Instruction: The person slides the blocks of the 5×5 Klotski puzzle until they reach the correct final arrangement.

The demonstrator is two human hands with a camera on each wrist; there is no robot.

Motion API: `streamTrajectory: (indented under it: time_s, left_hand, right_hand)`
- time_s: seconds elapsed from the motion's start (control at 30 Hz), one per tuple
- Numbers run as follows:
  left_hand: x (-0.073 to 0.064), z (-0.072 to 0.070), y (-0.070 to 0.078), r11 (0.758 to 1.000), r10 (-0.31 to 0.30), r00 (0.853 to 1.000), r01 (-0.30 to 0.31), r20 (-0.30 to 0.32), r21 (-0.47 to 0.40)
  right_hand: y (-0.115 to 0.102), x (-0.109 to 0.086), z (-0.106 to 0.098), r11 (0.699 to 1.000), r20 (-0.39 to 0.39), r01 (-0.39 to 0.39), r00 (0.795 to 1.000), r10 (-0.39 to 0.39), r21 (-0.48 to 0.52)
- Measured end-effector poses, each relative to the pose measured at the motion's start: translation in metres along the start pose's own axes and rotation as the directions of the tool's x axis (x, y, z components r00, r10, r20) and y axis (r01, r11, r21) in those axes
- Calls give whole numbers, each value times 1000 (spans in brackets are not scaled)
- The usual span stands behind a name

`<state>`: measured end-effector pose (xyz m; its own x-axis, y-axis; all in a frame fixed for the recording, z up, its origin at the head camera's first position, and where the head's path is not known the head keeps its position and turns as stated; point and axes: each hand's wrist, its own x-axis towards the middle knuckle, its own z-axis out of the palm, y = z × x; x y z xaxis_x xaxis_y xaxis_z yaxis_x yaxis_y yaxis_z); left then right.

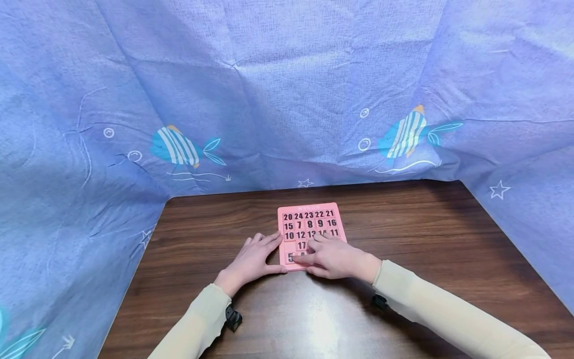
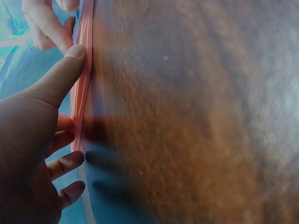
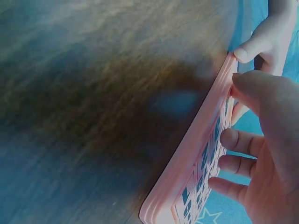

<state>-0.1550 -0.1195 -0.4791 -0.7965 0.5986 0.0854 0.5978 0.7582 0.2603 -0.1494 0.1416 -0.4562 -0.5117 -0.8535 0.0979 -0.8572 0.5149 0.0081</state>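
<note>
A pink number slide puzzle (image 1: 293,208) lies flat on the table, its tiles carrying large black numerals. In its second row from the bottom, left of the 17 tile (image 1: 302,245), is a bare pink gap. My left hand (image 1: 251,259) rests along the left side, fingertips at the edge and thumb at the near left corner. My right hand (image 1: 334,257) reaches over the lower right part and hides several tiles. Its index fingertip touches the 5 tile (image 1: 289,257) in the bottom row. In the right wrist view, the other fingers are loosely bent beside the puzzle (image 3: 187,161).
The dark wood table (image 1: 206,219) extends around the puzzle on all sides. A blue curtain (image 1: 287,99) with printed fish hangs behind it and at both sides. A black strap device (image 1: 233,317) sits at the left wrist, another (image 1: 379,301) at the right.
</note>
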Motion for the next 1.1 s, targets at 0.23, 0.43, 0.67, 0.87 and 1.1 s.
streamTrajectory:
  time_s: [0.23, 0.43, 0.67, 0.87, 1.1]
  left_hand:
    - [0, 1, 0, 1000, -10, 1000, 10, 14, 2]
    - [0, 1, 2, 1000, -5, 1000, 5, 11, 7]
    - [0, 0, 2, 1000, -23, 999, 23, 28, -6]
    - [1, 1, -1, 999, -38, 998, 38, 48, 2]
    - [-1, 2, -1, 999, -35, 999, 35, 32, -7]
  right_hand:
    - [8, 8, 5, 997, 34, -68, 997, 70, -45]
    - [12, 13, 5, 993, 30, -113, 993, 114, -42]
    - [10, -2, 0, 999, -15, -51, 999, 51, -12]
    - [8, -13, 0, 1000, -71, -2, 997, 1, -21]
    - [-5, -2, 5, 998, -77, -20, 997, 15, -66]
